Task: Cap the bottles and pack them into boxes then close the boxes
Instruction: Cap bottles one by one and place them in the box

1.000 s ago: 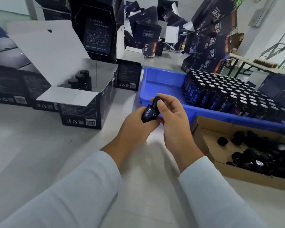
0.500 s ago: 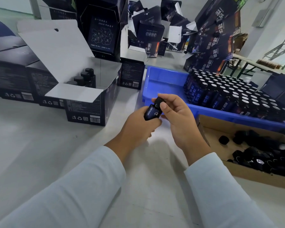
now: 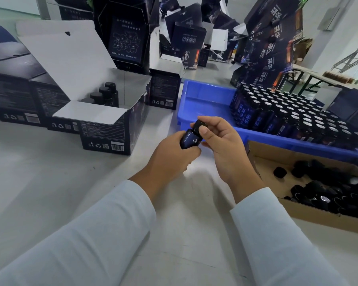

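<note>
Small dark bottle [image 3: 189, 139] tilted, held above the worktop [image 3: 50, 182] just in front of the blue tray [image 3: 205, 96]. Left hand [image 3: 170, 155] wraps its body, fingers curled round it. Right hand [image 3: 221, 145] on top, thumb & fingers [image 3: 205, 132] pinching the black cap [image 3: 198, 125] at the neck; seated or not, can't tell. Tray's right half packed w/ upright uncapped bottles [image 3: 287, 112]. Cardboard box of loose caps [image 3: 329, 188] near right. Open dark box [image 3: 103, 129] to the left, capped bottles [image 3: 104, 93] standing inside.
</note>
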